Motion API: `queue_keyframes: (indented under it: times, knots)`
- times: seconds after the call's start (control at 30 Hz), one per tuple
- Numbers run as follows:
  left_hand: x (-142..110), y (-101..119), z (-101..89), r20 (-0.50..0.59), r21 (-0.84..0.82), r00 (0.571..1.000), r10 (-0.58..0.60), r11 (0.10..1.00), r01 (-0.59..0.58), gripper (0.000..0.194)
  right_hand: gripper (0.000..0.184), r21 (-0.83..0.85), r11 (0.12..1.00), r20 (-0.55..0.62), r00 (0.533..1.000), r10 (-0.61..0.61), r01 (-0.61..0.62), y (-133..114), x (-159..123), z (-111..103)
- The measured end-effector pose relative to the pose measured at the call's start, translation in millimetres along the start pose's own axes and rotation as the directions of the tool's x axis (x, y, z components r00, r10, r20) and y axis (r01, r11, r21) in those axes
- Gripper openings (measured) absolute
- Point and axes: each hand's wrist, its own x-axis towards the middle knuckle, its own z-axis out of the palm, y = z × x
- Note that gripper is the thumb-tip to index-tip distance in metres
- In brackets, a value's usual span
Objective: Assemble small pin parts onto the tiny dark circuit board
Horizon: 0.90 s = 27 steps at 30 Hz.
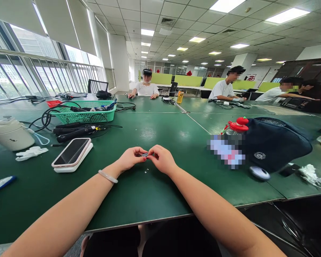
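Over the green table (123, 200), my left hand (131, 158) pinches a small dark, speckled object (144, 155) between thumb and fingertips. My right hand (162, 159) meets it from the other side, its fingertips closed on the same object. The fingers hide most of it, so its kind cannot be made out. Just below the hands, a tiny whitish rectangular piece (146, 171) lies flat on the table, touched by neither hand. A pale bangle (108, 176) circles my left wrist.
Left of my hands lie a phone on a white box (72, 153), a white glove (32, 152) and a green basket (87, 113) with cables. A bottle (235, 128), dark blue bag (275, 142) and computer mouse (259, 173) stand right. Several people sit across the table.
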Motion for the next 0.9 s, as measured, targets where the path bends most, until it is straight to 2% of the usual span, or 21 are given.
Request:
queue_keyframes:
  times: [0.13, 0.43, 0.53, 0.63, 0.7, 0.77, 0.87, 0.9]
  knots:
    - [-3.9, 5.1, -0.2, 0.052, -0.069, 0.998, -0.035, 0.997, 0.039, 0.033, 0.008, -0.021, 0.998, -0.021, 0.998, -0.06, 0.059, -2.7, -1.6, -0.4]
    - [-6.0, 3.2, -1.4, 0.111, -0.296, 0.994, -0.001, 0.955, 0.034, 0.04, 0.017, -0.061, 0.987, -0.076, 0.985, -0.156, 0.151, -9.3, -3.1, -2.0]
    - [-5.8, 0.1, -3.0, 0.16, -0.315, 0.987, -0.002, 0.948, 0.053, 0.041, 0.019, -0.072, 0.985, -0.06, 0.985, -0.16, 0.156, -10.0, -3.5, -2.7]
    - [-4.9, -1.0, -4.5, 0.149, -0.318, 0.989, 0.002, 0.947, 0.046, 0.041, 0.019, -0.084, 0.985, -0.05, 0.987, -0.152, 0.148, -9.4, -3.4, -3.3]
    - [-3.9, -1.1, -5.3, 0.11, -0.299, 0.994, -0.002, 0.954, 0.035, 0.04, 0.018, -0.082, 0.988, -0.044, 0.99, -0.132, 0.128, -7.1, -2.6, -3.8]
    - [-2.7, -1.2, -6.1, 0.077, -0.209, 0.997, -0.027, 0.977, 0.043, 0.039, 0.019, -0.07, 0.994, -0.028, 0.996, -0.08, 0.078, -2.7, -0.8, -4.5]
    - [-1.3, -2.6, -7.2, 0.079, -0.015, 0.994, -0.072, 0.997, 0.073, 0.037, 0.03, -0.028, 0.997, 0.023, 0.997, 0.068, -0.067, 7.8, 2.8, -6.8]
    - [-1.0, -3.2, -7.5, 0.091, 0.025, 0.993, -0.079, 0.997, 0.077, 0.037, 0.028, -0.021, 0.992, 0.054, 0.991, 0.123, -0.122, 12.0, 3.8, -7.8]
